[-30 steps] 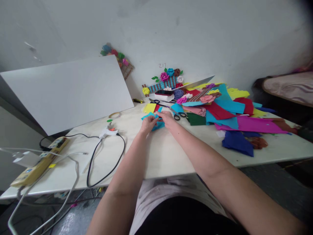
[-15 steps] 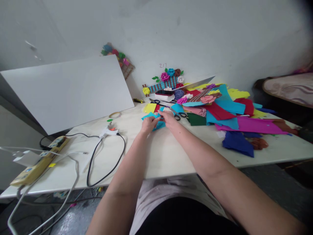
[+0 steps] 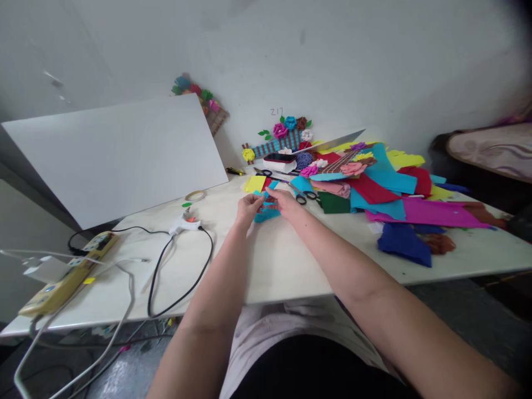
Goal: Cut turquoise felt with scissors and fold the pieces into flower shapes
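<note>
Over the table's middle, both hands have their fingers closed on turquoise crepe paper (image 3: pixel 266 214). My left hand (image 3: pixel 248 208) pinches it from the left, and my right hand (image 3: pixel 283 201) grips it a little higher on the right. Fingers partly cover the paper, so its exact shape is hidden. Just behind the hands lie a yellow paper piece (image 3: pixel 255 183) and a scrap of red. Black-handled scissors (image 3: pixel 306 197) rest to the right of my right hand.
A white glue gun (image 3: pixel 185 224) with a looping black cord lies left, near a tape ring (image 3: pixel 195 195) and a power strip (image 3: pixel 68 277). Coloured paper (image 3: pixel 432 211) is heaped on the right. A white board (image 3: pixel 120 158) and a flower-decorated piece (image 3: pixel 278 144) lean at the back.
My left hand has shifted slightly left and up, opening a small gap between the hands. The turquoise paper's left end no longer sticks out past my left hand.
</note>
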A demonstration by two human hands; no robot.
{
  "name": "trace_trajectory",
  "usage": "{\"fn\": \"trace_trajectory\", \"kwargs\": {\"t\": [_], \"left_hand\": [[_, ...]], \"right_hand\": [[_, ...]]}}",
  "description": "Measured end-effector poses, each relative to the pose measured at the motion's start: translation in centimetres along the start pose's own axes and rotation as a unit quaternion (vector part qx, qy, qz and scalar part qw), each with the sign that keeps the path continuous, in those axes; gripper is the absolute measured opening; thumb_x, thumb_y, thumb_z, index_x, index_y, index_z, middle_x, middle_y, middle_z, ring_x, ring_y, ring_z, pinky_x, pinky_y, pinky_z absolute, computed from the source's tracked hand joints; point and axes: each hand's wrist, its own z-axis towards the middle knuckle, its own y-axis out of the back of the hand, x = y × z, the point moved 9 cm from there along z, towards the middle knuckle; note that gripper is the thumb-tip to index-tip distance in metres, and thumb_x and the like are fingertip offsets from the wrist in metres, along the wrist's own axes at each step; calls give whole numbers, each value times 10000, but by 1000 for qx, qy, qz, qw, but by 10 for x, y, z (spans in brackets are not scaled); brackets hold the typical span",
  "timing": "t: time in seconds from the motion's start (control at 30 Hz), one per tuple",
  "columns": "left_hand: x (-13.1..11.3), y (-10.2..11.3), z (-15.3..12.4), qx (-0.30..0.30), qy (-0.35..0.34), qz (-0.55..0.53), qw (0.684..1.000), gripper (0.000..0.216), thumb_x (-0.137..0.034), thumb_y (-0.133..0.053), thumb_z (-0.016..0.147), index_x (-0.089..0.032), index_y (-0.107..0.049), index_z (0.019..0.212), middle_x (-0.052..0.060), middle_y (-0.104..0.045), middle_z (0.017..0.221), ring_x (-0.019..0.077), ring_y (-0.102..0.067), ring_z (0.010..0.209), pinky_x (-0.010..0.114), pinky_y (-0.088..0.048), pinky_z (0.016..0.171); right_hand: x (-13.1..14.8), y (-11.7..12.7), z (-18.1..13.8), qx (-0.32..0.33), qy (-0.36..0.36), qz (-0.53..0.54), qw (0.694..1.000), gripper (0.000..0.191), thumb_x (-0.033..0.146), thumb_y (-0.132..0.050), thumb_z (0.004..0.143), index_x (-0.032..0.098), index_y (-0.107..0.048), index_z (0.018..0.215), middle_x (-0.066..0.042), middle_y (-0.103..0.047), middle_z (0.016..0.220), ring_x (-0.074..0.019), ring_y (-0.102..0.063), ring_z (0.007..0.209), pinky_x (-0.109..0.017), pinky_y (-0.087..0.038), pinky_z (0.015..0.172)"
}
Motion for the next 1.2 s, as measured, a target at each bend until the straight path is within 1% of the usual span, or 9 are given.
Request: {"fn": "trace_trajectory", "kwargs": {"t": [0.07,0.13,0.27,0.4,0.6,0.7,0.8,1.03,1.2], "left_hand": [[1,1,1,0,4,-18,1000,355,-451,-711,585,-145,-534,616,-18,-533,497,67,-461,428,211,-397,461],[2,1,2,1,2,-25,1000,361,-455,-713,581,-144,-533,619,-20,-531,494,67,-462,428,212,-401,462],[2,0,2,3,0,-26,1000,368,-461,-712,582,-142,-535,636,-20,-534,494,64,-461,425,210,-402,462],[0,-1,1,10,-2,-24,1000,382,-473,-712,584,-143,-530,641,-22,-528,494,65,-464,431,211,-408,467],[0,-4,0,31,2,-4,1000,391,-489,-705,587,-147,-520,635,-25,-519,484,61,-442,419,214,-412,460],[0,-2,0,20,10,-7,1000,393,-489,-704,581,-150,-514,639,-32,-508,482,58,-434,418,216,-419,464],[0,3,1,2,15,-15,1000,390,-482,-705,579,-149,-510,632,-35,-498,482,53,-425,419,214,-421,464],[-1,16,4,-27,4,-7,1000,349,-444,-704,587,-144,-529,619,-33,-490,493,56,-434,441,214,-429,478],[-3,20,5,-30,-5,17,999,352,-458,-695,588,-142,-541,607,-27,-492,493,62,-447,456,209,-423,481]], "right_hand": [[-2,-5,-1,28,-10,-18,999,190,256,-719,671,151,-563,642,7,-593,583,-103,-550,547,-202,-444,452],[-2,-6,-1,32,-5,-29,999,215,254,-737,649,152,-551,618,6,-589,574,-106,-551,557,-200,-442,457],[2,-4,-2,2,15,-29,999,240,250,-742,643,155,-527,594,1,-591,570,-107,-555,573,-193,-433,458],[1,-2,-3,-7,4,-20,1000,201,234,-717,670,153,-539,625,3,-593,575,-102,-551,555,-197,-444,463],[10,14,-3,-61,29,19,998,211,229,-702,671,163,-508,623,36,-544,522,-77,-499,471,-177,-403,397],[13,15,-2,-65,42,15,997,277,266,-708,657,165,-463,575,59,-488,471,-47,-404,388,-165,-317,342],[13,11,-2,-50,46,16,998,335,285,-707,649,172,-410,544,74,-444,437,-32,-335,351,-164,-252,321],[10,14,4,-42,44,20,998,272,272,-672,674,163,-447,568,53,-497,452,-33,-358,346,-160,-245,319],[12,16,7,-47,60,17,997,237,252,-638,696,156,-472,555,42,-505,435,-40,-366,326,-171,-255,307]]}}
